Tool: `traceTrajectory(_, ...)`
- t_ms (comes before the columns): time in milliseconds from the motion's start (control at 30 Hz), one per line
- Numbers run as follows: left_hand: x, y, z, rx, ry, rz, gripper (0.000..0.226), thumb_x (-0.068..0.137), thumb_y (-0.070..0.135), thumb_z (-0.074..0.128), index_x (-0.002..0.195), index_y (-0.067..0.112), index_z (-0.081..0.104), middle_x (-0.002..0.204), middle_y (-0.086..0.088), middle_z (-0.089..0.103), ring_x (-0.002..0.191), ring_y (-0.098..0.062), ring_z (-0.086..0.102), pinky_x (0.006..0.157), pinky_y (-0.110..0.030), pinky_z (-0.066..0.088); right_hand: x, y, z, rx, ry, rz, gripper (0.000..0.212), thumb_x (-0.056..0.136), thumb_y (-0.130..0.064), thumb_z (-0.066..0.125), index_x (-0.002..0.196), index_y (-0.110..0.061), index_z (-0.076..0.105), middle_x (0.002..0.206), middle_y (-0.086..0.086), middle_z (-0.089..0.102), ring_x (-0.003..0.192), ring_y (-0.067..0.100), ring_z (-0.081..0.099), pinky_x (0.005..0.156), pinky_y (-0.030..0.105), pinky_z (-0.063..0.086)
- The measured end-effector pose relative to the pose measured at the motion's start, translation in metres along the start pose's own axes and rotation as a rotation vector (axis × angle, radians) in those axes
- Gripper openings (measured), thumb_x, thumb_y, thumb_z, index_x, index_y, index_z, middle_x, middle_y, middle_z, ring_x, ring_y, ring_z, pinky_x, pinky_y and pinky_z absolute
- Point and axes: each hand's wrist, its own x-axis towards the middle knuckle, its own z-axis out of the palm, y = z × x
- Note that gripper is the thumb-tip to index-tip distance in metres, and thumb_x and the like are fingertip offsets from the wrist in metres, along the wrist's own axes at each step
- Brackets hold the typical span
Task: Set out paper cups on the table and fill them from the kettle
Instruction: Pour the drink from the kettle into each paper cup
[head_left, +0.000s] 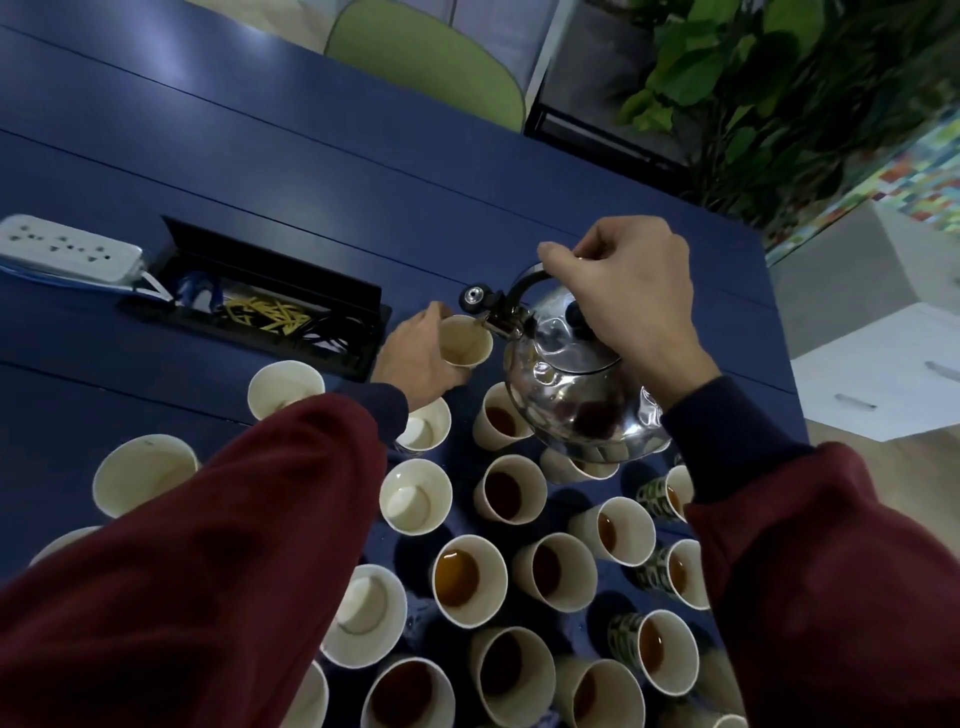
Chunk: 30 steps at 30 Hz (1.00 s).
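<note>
Just left of the kettle (576, 384), your left hand (415, 358) wraps its fingers round a paper cup (466, 343), its rim under the spout (491, 322). Above the kettle, your right hand (623, 291) is fisted tight on the handle (524, 280). Filled cups (470, 579) stand nearer you than the kettle.

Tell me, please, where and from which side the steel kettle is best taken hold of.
Grip the arched handle over its lid, coming from above, as the right hand does. The kettle body is round, polished and possibly hot, and a top grip lets it tip toward the spout.
</note>
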Motion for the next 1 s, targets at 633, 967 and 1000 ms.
traceTrajectory(633, -0.004, -0.005, 0.0, 0.034, -0.01, -0.032, 0.062, 0.069, 0.029, 0.087, 0.118, 0.011, 0.053, 0.116, -0.01, 0.064, 0.109, -0.032, 0.059, 0.085, -0.039, 0.046, 0.002, -0.005, -0.002, -0.001, 0.018, -0.025, 0.033, 0.08, -0.046, 0.071, 0.063, -0.019, 0.064, 0.056, -0.007, 0.06, 0.061, 0.012, 0.061, 0.058, 0.027, 0.045)
traceTrajectory(967, -0.015, -0.004, -0.005, -0.012, -0.063, -0.184, 0.08, 0.067, 0.043, 0.089, 0.124, 0.006, 0.046, 0.124, -0.014, 0.057, 0.115, -0.033, 0.055, 0.087, -0.037, 0.042, -0.012, -0.001, -0.01, 0.226, 0.047, 0.049, 0.041, 0.083, -0.041, 0.071, 0.056, -0.017, 0.054, 0.043, -0.014, 0.047, 0.048, 0.004, 0.045, 0.056, 0.028, 0.044)
traceTrajectory(1000, -0.019, -0.003, -0.006, -0.023, -0.059, -0.202, 0.081, 0.067, 0.045, 0.089, 0.124, 0.005, 0.046, 0.125, -0.015, 0.057, 0.115, -0.033, 0.054, 0.087, -0.036, 0.041, -0.016, -0.001, -0.012, 0.243, 0.055, 0.051, 0.041, 0.084, -0.041, 0.072, 0.055, -0.017, 0.053, 0.043, -0.014, 0.046, 0.048, 0.005, 0.045, 0.056, 0.029, 0.045)
